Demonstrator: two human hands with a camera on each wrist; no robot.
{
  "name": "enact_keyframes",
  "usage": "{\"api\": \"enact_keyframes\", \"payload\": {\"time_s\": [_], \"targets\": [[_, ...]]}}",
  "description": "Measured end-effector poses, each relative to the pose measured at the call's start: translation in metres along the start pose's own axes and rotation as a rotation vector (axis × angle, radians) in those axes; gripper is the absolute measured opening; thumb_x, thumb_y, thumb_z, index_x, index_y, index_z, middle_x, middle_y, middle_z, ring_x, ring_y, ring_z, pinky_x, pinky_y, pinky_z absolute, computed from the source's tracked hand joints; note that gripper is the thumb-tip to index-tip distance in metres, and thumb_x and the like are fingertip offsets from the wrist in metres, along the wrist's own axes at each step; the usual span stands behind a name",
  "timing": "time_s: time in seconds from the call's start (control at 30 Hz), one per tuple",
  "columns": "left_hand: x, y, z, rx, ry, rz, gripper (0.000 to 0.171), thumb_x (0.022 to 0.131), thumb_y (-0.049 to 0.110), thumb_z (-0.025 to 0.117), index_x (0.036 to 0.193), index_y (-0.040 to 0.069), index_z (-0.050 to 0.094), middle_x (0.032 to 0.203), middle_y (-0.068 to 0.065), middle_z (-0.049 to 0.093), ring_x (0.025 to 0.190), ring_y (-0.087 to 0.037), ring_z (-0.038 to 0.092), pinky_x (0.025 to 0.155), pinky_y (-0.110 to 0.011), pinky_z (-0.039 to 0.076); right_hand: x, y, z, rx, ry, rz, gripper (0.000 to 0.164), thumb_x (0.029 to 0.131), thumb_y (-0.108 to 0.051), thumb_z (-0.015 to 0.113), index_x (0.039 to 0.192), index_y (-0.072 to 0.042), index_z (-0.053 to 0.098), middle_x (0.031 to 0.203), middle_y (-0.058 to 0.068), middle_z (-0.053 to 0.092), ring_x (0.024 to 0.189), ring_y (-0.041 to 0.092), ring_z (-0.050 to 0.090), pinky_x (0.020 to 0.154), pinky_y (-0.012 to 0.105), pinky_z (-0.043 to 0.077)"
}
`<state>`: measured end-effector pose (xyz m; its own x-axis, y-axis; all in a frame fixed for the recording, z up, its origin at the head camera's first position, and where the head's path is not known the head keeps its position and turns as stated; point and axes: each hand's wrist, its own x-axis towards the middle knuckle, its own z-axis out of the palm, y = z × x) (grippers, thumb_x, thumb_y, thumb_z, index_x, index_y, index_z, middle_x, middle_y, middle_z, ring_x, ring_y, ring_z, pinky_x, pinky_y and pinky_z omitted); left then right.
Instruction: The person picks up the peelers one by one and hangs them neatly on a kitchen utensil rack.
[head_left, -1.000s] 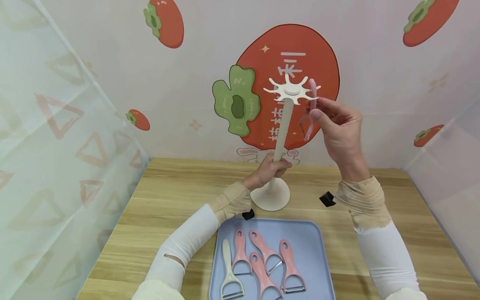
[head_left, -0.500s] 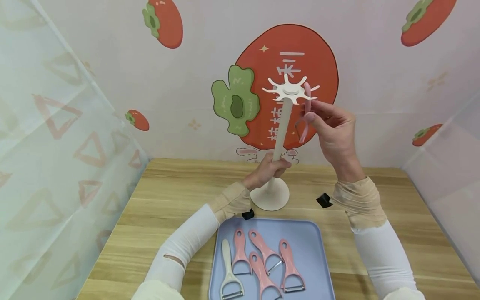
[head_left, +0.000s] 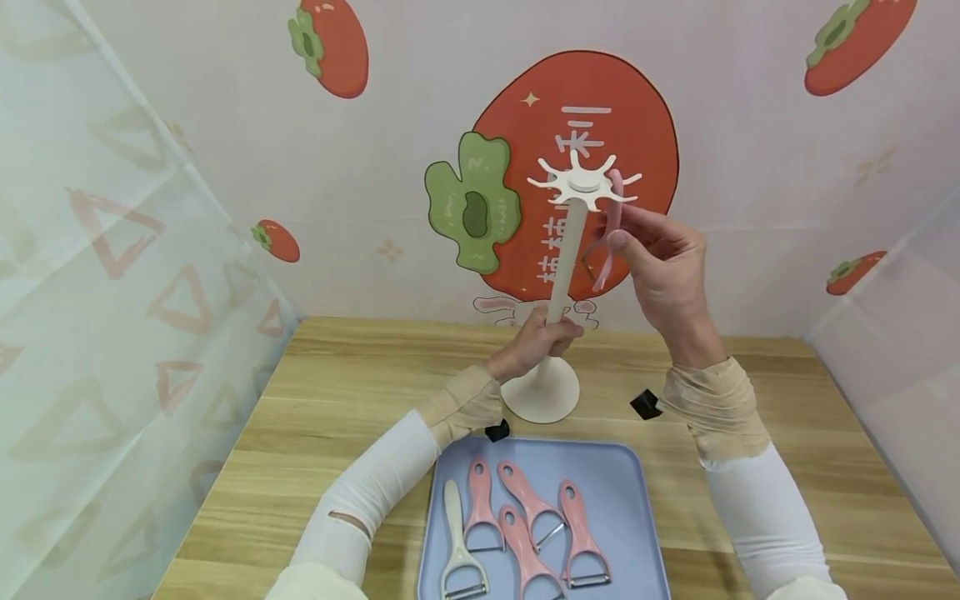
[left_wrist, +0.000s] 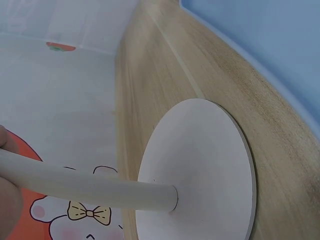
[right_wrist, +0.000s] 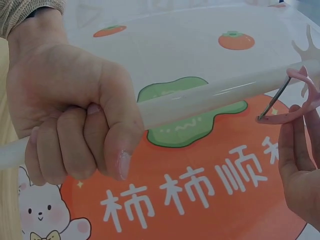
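My left hand (head_left: 534, 340) grips the pole (head_left: 568, 258) of a cream-white stand, fingers wrapped round it. On top is a star-shaped rack (head_left: 584, 182) with several thin hooks, and below a round base (left_wrist: 210, 175) rests on the wood. My right hand (head_left: 667, 267) pinches a pink Y-shaped peeler (head_left: 612, 218) between thumb and fingers. Its handle end points up and overlaps the rack's right-side hooks in the head view. The peeler's head hangs downward, its metal blade (right_wrist: 274, 100) facing the pole in the right wrist view. I cannot tell whether a hook passes through the handle's hole.
A blue tray (head_left: 622, 483) at the table's front holds several pink peelers (head_left: 581, 533) and one white peeler (head_left: 456, 533). Behind the wooden table (head_left: 360, 375) hangs a printed backdrop (head_left: 397, 125). Small black blocks (head_left: 647, 404) show at both wrists.
My right hand has moved left and slightly down with the pink peeler, bringing its handle end in among the rack's hooks. The left hand and the stand stay in place.
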<state>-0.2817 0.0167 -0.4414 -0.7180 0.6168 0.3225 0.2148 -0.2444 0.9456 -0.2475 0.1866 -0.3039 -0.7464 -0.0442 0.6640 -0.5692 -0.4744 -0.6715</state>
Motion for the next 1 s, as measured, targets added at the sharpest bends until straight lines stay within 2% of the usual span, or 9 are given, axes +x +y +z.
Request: {"api": "enact_keyframes", "payload": {"time_s": [0.23, 0.53, 1.0], "targets": [[-0.0019, 0.0012, 0.0005, -0.002, 0.001, 0.010, 0.043, 0.094, 0.006, 0.055, 0.060, -0.008, 0.033, 0.049, 0.002, 0.029, 0.046, -0.013, 0.024, 0.048, -0.028, 0.020, -0.0008, 0.0034, -0.0001, -0.011, -0.009, 0.009, 0.033, 0.091, 0.013, 0.064, 0.122, 0.010, 0.071, 0.106, 0.022, 0.075, 0.096, 0.032, 0.073, 0.095, 0.036, 0.058], [0.0000, -0.0013, -0.0016, 0.004, -0.012, 0.006, 0.038, 0.096, 0.004, 0.054, 0.064, -0.004, 0.036, 0.049, 0.005, 0.031, 0.046, -0.013, 0.026, 0.047, -0.028, 0.020, -0.0020, 0.0057, -0.0040, 0.008, -0.011, 0.013, 0.030, 0.091, 0.015, 0.063, 0.120, 0.013, 0.070, 0.107, 0.025, 0.075, 0.100, 0.034, 0.072, 0.097, 0.038, 0.057], [0.0007, -0.0022, -0.0013, -0.014, -0.018, 0.022, 0.041, 0.096, 0.006, 0.053, 0.062, -0.007, 0.035, 0.049, 0.004, 0.031, 0.045, -0.013, 0.026, 0.047, -0.028, 0.020, -0.0073, 0.0068, -0.0097, 0.022, -0.001, 0.048, 0.030, 0.091, 0.016, 0.062, 0.120, 0.013, 0.069, 0.112, 0.024, 0.074, 0.107, 0.032, 0.072, 0.101, 0.037, 0.054]]}}
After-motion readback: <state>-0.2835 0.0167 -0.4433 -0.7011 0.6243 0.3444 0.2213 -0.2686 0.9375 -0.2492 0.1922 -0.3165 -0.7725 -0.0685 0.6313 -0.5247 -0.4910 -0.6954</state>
